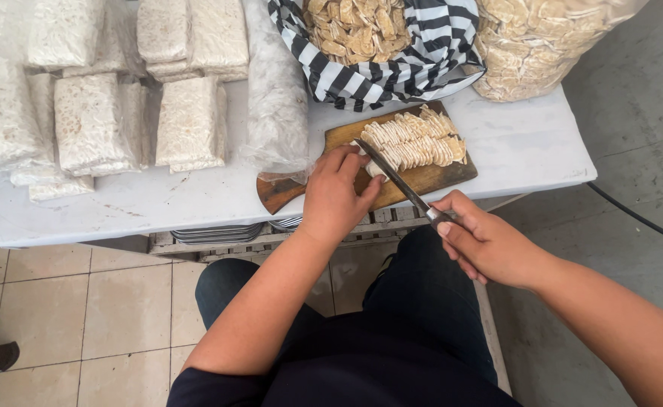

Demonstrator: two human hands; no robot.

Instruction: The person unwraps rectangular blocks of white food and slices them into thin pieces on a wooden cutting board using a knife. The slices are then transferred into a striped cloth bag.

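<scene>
Slicing work fills the head view: the right hand (489, 245) is closed around the handle of a long knife (395, 179), whose blade runs up and left across a wooden cutting board (422, 179) lying near the front edge of a white table (527, 147). The left hand (336, 197) rests on the board's near left part, fingers curled and pressing on the end of a pale block that is mostly hidden under them; its exact grip cannot be made out. Just beyond the blade, a fanned row of thin pale slices (418, 139) lies on the board. Behind it stands a black-and-white striped bag (391, 71) holding more cut pieces, with a clear plastic sack of pieces (531, 45) to its right and wrapped white blocks (188, 124) stacked at the left. To cut well here, I judge that the fingertips should stay tucked back from the edge, the blade should come down straight and parallel to the last slice, and the board, which overhangs the table edge a little, should be kept from tipping.
</scene>
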